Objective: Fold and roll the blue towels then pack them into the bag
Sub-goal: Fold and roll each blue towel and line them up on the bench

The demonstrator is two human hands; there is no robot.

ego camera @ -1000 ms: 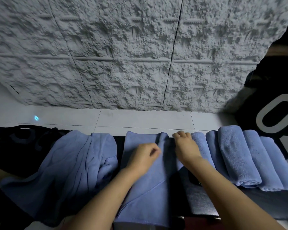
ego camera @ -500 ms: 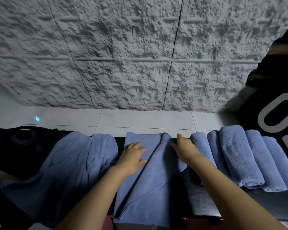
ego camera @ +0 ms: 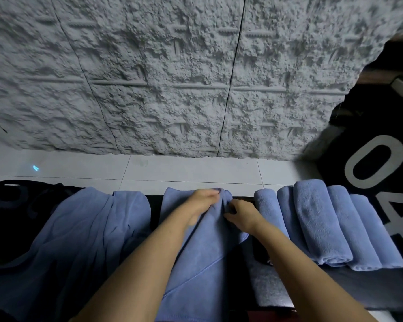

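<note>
Towel (ego camera: 207,254) far edge seemingly pinched: left hand (ego camera: 201,203), right hand (ego camera: 241,213).

Dark surface (ego camera: 155,214), unrolled towels (ego camera: 84,240), rolled towels (ego camera: 319,224)

Blue towels (ego camera: 205,247): soft matt fleece cloth (plush nap); wall (ego camera: 172,77) rough; floor tiles (ego camera: 184,168) glossy.

Folded blue towel (ego camera: 203,256) centre, far end bunched, rolled towels (ego camera: 321,224) right, crumpled towel (ego camera: 86,228) left
</note>
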